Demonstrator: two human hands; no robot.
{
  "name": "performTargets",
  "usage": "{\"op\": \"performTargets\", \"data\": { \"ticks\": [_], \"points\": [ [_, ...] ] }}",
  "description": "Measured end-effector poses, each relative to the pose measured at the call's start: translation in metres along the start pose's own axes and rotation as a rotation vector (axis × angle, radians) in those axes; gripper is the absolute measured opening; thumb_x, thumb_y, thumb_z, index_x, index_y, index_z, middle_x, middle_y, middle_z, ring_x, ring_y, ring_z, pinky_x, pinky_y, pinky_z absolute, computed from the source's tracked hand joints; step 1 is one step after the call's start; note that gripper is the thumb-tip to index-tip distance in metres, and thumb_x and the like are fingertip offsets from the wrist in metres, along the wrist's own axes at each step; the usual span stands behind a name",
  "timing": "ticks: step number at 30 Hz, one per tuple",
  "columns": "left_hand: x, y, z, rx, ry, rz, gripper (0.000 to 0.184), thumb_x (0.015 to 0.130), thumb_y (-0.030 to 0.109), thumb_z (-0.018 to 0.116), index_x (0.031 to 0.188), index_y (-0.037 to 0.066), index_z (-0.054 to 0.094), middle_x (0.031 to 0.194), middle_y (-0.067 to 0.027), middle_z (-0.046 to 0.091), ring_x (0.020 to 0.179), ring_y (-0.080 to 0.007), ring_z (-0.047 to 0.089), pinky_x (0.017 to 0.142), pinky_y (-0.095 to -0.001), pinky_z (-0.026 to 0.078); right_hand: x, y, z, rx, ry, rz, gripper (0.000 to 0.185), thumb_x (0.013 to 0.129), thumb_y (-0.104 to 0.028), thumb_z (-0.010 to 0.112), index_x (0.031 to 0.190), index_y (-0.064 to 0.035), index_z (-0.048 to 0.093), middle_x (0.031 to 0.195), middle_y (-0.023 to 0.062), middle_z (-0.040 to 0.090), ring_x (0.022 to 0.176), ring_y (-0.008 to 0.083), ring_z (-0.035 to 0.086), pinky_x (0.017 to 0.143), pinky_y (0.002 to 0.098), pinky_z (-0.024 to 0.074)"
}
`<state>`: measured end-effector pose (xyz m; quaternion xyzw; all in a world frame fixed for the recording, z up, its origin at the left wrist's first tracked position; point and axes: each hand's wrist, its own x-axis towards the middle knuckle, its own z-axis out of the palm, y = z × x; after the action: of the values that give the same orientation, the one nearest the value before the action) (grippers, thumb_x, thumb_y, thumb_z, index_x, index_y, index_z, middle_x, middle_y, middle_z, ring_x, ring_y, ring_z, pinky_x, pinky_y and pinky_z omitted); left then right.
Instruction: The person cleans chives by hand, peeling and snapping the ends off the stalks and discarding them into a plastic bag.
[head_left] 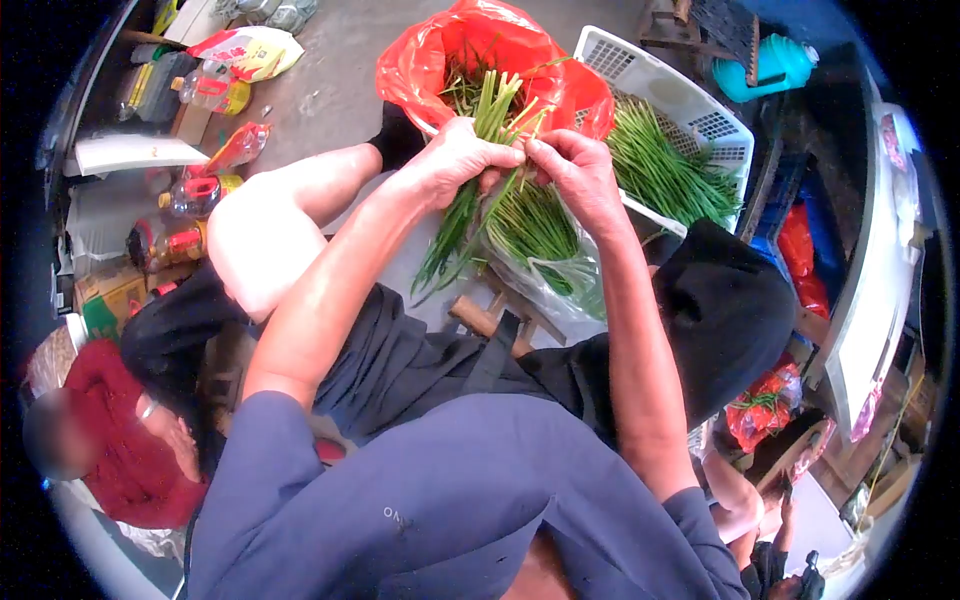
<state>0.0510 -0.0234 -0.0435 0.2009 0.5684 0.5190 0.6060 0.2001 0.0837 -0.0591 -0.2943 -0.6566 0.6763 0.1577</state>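
Note:
My left hand (462, 160) is closed around a bunch of long green stalks (494, 112), their pale ends pointing up and their leaves hanging down to the left. Close beside it, my right hand (578, 172) pinches at the stalk ends with thumb and forefinger; what lies between those fingertips is too small to name. Just beyond both hands stands a red plastic bag (412, 70) with green scraps inside. Below them, more green stalks (535, 225) lie in a clear plastic bag (582, 290).
A white basket (652, 68) at the upper right holds green stalks (665, 165). Bottles (212, 92) and a snack packet (248, 50) stand at the left. A person in red (130, 430) sits lower left; another person's limbs (735, 500) show lower right. A teal jug (775, 68) is upper right.

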Motion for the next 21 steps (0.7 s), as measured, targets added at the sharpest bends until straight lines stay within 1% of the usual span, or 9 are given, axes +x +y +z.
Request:
{"op": "performTargets", "data": {
  "ticks": [4, 8, 10, 12, 14, 16, 18, 19, 21],
  "points": [
    [0.002, -0.002, -0.004, -0.008, -0.014, -0.009, 0.013, 0.078, 0.011, 0.069, 0.087, 0.005, 0.062, 0.073, -0.0016, 0.062, 0.052, -0.0067, 0.049, 0.046, -0.0215, 0.036, 0.001, -0.002, -0.005, -0.113, -0.040, -0.005, 0.023, 0.088, -0.021, 0.061, 0.088, 0.0008, 0.067, 0.069, 0.0010, 0.061, 0.062, 0.0072, 0.055, 0.056, 0.0243, 0.0447],
    [0.003, -0.004, -0.009, -0.037, -0.049, -0.068, 0.014, 0.078, 0.012, 0.070, 0.087, 0.005, 0.062, 0.073, -0.0041, 0.063, 0.050, -0.0075, 0.049, 0.046, -0.0218, 0.036, 0.002, -0.002, -0.013, -0.133, -0.023, -0.026, 0.023, 0.088, -0.021, 0.061, 0.088, 0.0006, 0.067, 0.068, 0.0005, 0.061, 0.061, 0.0070, 0.054, 0.056, 0.0244, 0.0446],
    [0.002, -0.003, -0.009, -0.038, -0.059, -0.087, 0.015, 0.078, 0.012, 0.070, 0.087, 0.004, 0.061, 0.073, -0.0044, 0.063, 0.050, -0.0077, 0.049, 0.045, -0.0220, 0.036, 0.005, 0.005, -0.019, -0.123, 0.079, 0.038, 0.022, 0.088, -0.021, 0.060, 0.086, 0.0006, 0.066, 0.066, 0.0009, 0.060, 0.060, 0.0073, 0.054, 0.055, 0.0249, 0.0443],
    [-0.001, 0.000, -0.008, -0.043, -0.069, -0.075, 0.015, 0.078, 0.012, 0.070, 0.088, 0.004, 0.061, 0.073, -0.0051, 0.063, 0.049, -0.0080, 0.049, 0.045, -0.0224, 0.036, 0.011, 0.012, -0.024, -0.100, 0.104, 0.009, 0.022, 0.088, -0.021, 0.060, 0.084, 0.0004, 0.065, 0.065, 0.0018, 0.060, 0.058, 0.0075, 0.053, 0.054, 0.0248, 0.0439],
    [-0.001, 0.001, -0.008, -0.051, -0.065, -0.071, 0.016, 0.078, 0.012, 0.070, 0.088, 0.004, 0.061, 0.073, -0.0051, 0.063, 0.049, -0.0078, 0.048, 0.045, -0.0225, 0.036, 0.014, 0.011, -0.026, -0.086, 0.178, 0.001, 0.017, 0.089, -0.017, 0.061, 0.085, -0.0008, 0.063, 0.071, -0.0010, 0.058, 0.060, 0.0059, 0.050, 0.055, 0.0218, 0.0418],
    [-0.001, 0.002, -0.012, -0.060, -0.056, -0.066, 0.016, 0.078, 0.013, 0.070, 0.089, 0.005, 0.060, 0.073, -0.0051, 0.064, 0.049, -0.0077, 0.048, 0.045, -0.0226, 0.036, 0.018, 0.009, -0.022, -0.021, 0.232, 0.011, 0.016, 0.090, -0.016, 0.061, 0.086, -0.0006, 0.063, 0.071, -0.0007, 0.058, 0.060, 0.0052, 0.051, 0.055, 0.0208, 0.0423],
    [-0.002, 0.003, -0.016, -0.076, -0.051, -0.069, 0.017, 0.079, 0.015, 0.070, 0.089, 0.005, 0.060, 0.074, -0.0042, 0.064, 0.050, -0.0073, 0.047, 0.046, -0.0226, 0.037, 0.029, 0.011, -0.021, 0.100, 0.354, 0.033, 0.015, 0.090, -0.015, 0.061, 0.088, 0.0003, 0.064, 0.072, 0.0000, 0.060, 0.060, 0.0052, 0.052, 0.055, 0.0193, 0.0428],
    [-0.003, 0.003, -0.017, -0.078, -0.044, -0.066, 0.017, 0.079, 0.015, 0.070, 0.089, 0.005, 0.060, 0.074, -0.0042, 0.064, 0.050, -0.0073, 0.047, 0.046, -0.0226, 0.037, 0.038, 0.012, -0.018, 0.141, 0.384, 0.031, 0.015, 0.089, -0.014, 0.061, 0.091, 0.0011, 0.064, 0.074, 0.0006, 0.061, 0.060, 0.0059, 0.053, 0.056, 0.0196, 0.0454],
    [-0.005, 0.004, -0.018, -0.130, -0.068, -0.037, 0.015, 0.081, 0.016, 0.068, 0.089, 0.006, 0.060, 0.077, -0.0033, 0.064, 0.051, -0.0068, 0.047, 0.049, -0.0224, 0.038, 0.054, 0.005, -0.013, 0.135, 0.355, 0.011, 0.016, 0.089, -0.014, 0.062, 0.094, 0.0018, 0.063, 0.077, 0.0017, 0.062, 0.061, 0.0068, 0.055, 0.057, 0.0206, 0.0474]
  ]
}}
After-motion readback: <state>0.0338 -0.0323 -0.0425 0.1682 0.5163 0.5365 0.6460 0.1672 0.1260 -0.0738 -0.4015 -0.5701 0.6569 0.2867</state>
